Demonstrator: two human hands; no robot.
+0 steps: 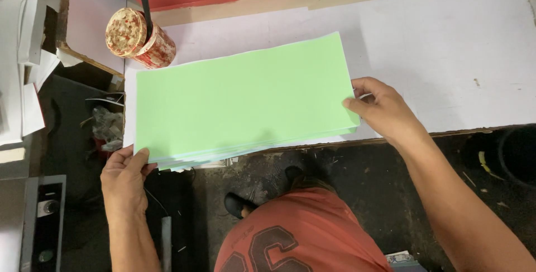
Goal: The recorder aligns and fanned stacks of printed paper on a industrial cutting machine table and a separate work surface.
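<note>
Green paper stack (240, 102), left hand (124, 174) at near-left corner, right hand (379, 110) fingers (353, 104) pinching rt edge

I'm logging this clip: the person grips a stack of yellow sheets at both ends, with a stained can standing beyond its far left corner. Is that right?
Not quite: the stack of sheets is light green, not yellow, as the head view shows. The rest holds: the left hand and right hand grip its two ends, and the stained can stands beyond its far left corner.

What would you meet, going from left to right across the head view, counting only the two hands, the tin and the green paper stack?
left hand → spattered tin → green paper stack → right hand
</note>
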